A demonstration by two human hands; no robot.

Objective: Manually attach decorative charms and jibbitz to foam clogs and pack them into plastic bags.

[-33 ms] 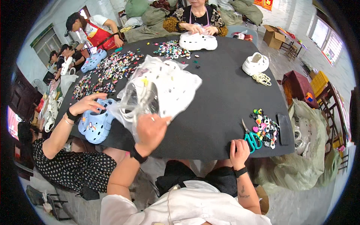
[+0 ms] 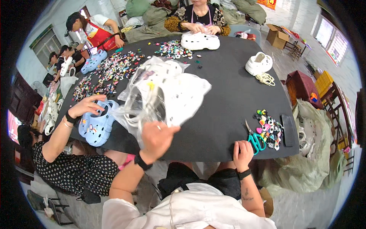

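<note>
My left hand [image 2: 157, 139] grips the gathered end of a clear plastic bag [image 2: 146, 108], raised over the left part of the black table. White clogs [image 2: 187, 97] show through the plastic, partly blurred. My right hand [image 2: 243, 154] lies on the table's front edge, fingers loosely bent and holding nothing. Just beside it are scissors [image 2: 257, 142] with teal handles, blades pointing away. A pile of small colourful shoe charms [image 2: 270, 131] touches the scissors' far side, and a dark flat rectangular block [image 2: 288, 131] lies to its right.
At left, a co-worker's hand [image 2: 89, 107] is on a blue clog [image 2: 96, 126]. Many charms [image 2: 114, 68] spread across the far left. Across the table another person handles a white clog [image 2: 200, 41]. White clogs [image 2: 259, 64] and cream laces [image 2: 265, 79] lie at far right; a large sack [image 2: 305, 152] stands beside the table.
My left hand has shifted a little to the right, and the bag of white clogs has swung with it. My right hand stays in place.
</note>
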